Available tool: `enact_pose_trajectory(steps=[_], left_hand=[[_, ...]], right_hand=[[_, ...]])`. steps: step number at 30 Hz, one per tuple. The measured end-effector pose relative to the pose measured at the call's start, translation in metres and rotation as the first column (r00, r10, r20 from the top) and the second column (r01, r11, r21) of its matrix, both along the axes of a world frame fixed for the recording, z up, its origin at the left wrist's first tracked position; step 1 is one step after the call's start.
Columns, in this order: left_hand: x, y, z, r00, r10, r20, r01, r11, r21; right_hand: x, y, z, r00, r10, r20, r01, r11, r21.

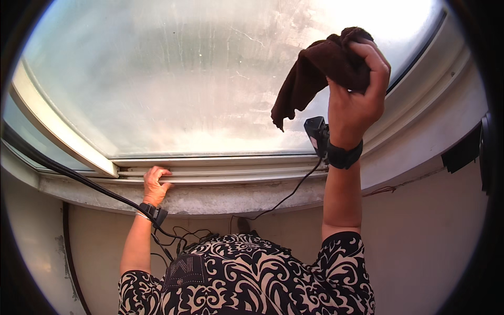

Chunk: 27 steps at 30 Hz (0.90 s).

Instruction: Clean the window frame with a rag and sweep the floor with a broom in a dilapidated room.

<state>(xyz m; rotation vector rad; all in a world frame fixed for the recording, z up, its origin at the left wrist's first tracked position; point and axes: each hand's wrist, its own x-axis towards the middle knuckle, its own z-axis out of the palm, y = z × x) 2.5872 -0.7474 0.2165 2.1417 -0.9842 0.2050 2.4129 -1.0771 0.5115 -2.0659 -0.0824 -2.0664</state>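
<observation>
A dark brown cloth (315, 73) is gripped in my right hand (360, 84), raised before the right part of a window pane (169, 86). One end of the cloth hangs down to the left; whether it touches the glass I cannot tell. The pane is hazy, with streaks and smudges. Lower left, my left hand (155, 185) rests on the sliding window track (220, 173), fingers curled over its edge and holding no loose thing. Each wrist carries a strap with a small black device, the right one (317, 136) beside the hanging cloth.
A concrete sill (236, 197) runs below the track. Thick black cables (86, 179) cross from the left edge to my left wrist. A thin wire (293, 193) hangs from the right wrist device. More cables (193, 236) lie by my body. A black object (464, 151) is at the right wall.
</observation>
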Motion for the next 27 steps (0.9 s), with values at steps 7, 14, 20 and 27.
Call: enact_pose_trajectory(steps=[7, 14, 20, 27], left_hand=[[0.002, -0.003, -0.007, 1.000, -0.005, -0.021, 0.006, 1.000, 0.020], [0.003, 0.008, -0.009, 0.999, -0.028, -0.017, 0.028, 1.000, -0.010], [0.003, 0.006, -0.011, 0.999, -0.028, 0.027, 0.029, 0.999, -0.046], [0.007, 0.003, -0.012, 0.999, -0.046, 0.010, 0.047, 0.997, -0.059]], right_hand=[[0.018, 0.052, -0.061, 0.842, -0.021, -0.539, -0.107, 0.973, -0.205], [0.057, 0.080, 0.013, 0.858, 0.172, -0.483, -0.321, 0.915, -0.244], [0.083, 0.099, 0.088, 0.976, -0.148, -0.157, 0.060, 0.885, -0.461], [0.090, 0.088, -0.071, 0.611, -0.233, -0.757, -0.511, 0.613, -0.602]])
